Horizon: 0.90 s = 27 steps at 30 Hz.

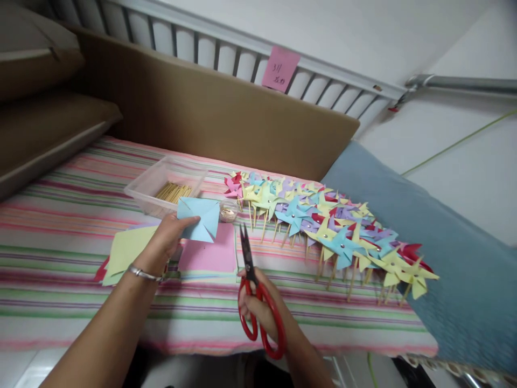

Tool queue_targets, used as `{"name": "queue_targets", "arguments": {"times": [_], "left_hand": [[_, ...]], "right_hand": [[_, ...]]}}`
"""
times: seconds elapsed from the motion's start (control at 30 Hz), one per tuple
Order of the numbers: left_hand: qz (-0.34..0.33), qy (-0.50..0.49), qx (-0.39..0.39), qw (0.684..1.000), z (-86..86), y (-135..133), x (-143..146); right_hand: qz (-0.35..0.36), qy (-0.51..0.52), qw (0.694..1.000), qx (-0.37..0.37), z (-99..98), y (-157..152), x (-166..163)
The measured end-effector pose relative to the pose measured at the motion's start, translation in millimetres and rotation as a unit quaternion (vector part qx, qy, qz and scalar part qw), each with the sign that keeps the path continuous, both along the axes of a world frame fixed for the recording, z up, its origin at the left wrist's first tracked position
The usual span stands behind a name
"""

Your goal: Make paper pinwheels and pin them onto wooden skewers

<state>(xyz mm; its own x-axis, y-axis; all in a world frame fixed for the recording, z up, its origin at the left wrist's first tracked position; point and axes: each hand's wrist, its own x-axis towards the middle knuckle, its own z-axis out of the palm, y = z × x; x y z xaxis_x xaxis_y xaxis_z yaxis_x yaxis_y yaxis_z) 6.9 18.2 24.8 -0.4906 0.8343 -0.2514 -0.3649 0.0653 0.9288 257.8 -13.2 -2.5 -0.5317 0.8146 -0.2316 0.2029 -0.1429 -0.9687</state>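
Observation:
A light blue square of paper (204,222) is pinched in my left hand (172,231), its thumb lying on the near face. Cuts or creases run in from the paper's corners. My right hand (260,302) is wrapped around the red handles of a pair of scissors (247,253); the dark blades point up and away, nearly closed, a little right of the paper and apart from it. Below the blue square lies a stack of pink paper squares (212,256). Yellow-green paper sheets (129,250) lie beside my left wrist, over some red and purple ones.
A clear plastic box (141,186) holds many thin wooden sticks (173,192). Near it is a small round clear container (229,211). Rows of paper pinwheels (294,214) on sticks cover the right side. A brown board (218,113) stands behind, against a white radiator (186,46).

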Motion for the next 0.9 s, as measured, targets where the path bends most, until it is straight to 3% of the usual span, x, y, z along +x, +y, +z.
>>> {"name": "queue_targets", "arguments": {"times": [0.1,0.23,0.37,0.67,0.9], "left_hand": [[-0.030,0.031,-0.004,0.999,-1.7,-0.4,-4.3],[-0.076,0.037,-0.002,0.996,-10.2,2.1,-9.4],[-0.091,0.025,0.020,0.995,-11.6,2.5,-7.9],[-0.138,0.005,0.045,0.989,-4.5,-2.0,0.7],[-0.098,0.015,0.049,0.994,-7.2,-0.4,5.5]], "right_hand": [[0.051,-0.056,0.996,0.045,-5.0,-0.9,-2.8],[0.086,-0.130,0.987,0.045,10.5,4.0,-0.9],[0.072,-0.144,0.987,0.006,21.5,2.5,-6.9],[0.051,-0.155,0.987,0.006,14.3,2.9,-18.1],[0.037,-0.117,0.992,0.015,7.0,6.0,-22.1]]}}
